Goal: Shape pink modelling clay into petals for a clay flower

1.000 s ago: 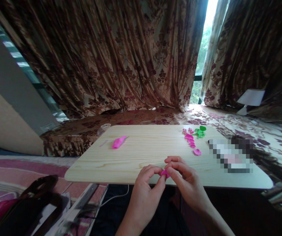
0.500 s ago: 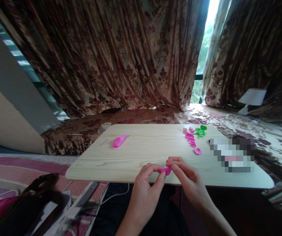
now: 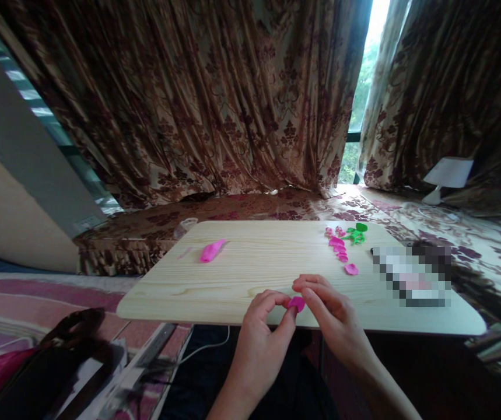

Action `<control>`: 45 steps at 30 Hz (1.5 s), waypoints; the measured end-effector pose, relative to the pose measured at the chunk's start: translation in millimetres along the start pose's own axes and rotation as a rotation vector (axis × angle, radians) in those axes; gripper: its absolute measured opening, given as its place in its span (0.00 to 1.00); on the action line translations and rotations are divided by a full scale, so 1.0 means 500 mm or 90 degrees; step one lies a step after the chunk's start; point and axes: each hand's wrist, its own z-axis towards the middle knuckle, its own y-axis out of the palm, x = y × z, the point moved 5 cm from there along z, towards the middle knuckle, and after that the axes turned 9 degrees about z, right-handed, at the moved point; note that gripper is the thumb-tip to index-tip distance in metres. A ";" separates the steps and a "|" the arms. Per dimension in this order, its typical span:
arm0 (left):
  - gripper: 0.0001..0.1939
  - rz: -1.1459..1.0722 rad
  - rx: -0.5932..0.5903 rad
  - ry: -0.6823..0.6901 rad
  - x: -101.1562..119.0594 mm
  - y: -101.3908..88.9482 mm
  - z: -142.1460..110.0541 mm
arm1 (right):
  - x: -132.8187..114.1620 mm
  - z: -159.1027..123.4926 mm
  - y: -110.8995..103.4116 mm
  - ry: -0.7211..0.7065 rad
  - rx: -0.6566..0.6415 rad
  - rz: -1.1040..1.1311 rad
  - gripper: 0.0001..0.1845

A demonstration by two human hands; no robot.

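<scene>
Left hand [image 3: 264, 332] pinched a pink piece [image 3: 296, 304]; right hand [image 3: 335, 312] had fingers nearly together, hold unclear. Light, even pressure appeared advisable.

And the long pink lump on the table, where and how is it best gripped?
Pinch the long pink lump across its middle, probably coming from above and the near side: it lies slantwise on the table, fuller there than at its narrow far-right tip.
</scene>
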 end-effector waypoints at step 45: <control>0.03 0.006 0.026 0.019 0.001 -0.009 -0.009 | -0.006 -0.004 0.002 0.039 -0.003 0.019 0.06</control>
